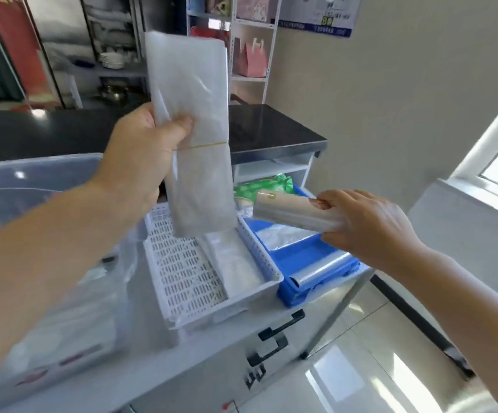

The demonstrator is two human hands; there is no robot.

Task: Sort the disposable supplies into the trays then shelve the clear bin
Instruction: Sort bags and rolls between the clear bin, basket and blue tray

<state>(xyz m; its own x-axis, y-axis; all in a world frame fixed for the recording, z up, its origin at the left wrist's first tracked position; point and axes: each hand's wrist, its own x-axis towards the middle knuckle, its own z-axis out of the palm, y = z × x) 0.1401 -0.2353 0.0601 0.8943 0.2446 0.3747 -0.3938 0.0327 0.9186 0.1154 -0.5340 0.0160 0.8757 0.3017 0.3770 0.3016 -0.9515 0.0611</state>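
My left hand grips a tall bundle of clear plastic bags, bound by a rubber band, held upright above the white slotted tray. That tray holds one flat pack of clear bags along its right side. My right hand holds a roll of plastic wrap with a paper label above the blue tray, which contains a clear bag pack and a rolled film. The clear bin stands at the left, partly hidden by my left arm.
Green packets lie at the back of the blue tray. Both trays rest on a white cabinet with black handles. A dark counter and shelves with pink bags stand behind. A window sill is at the right.
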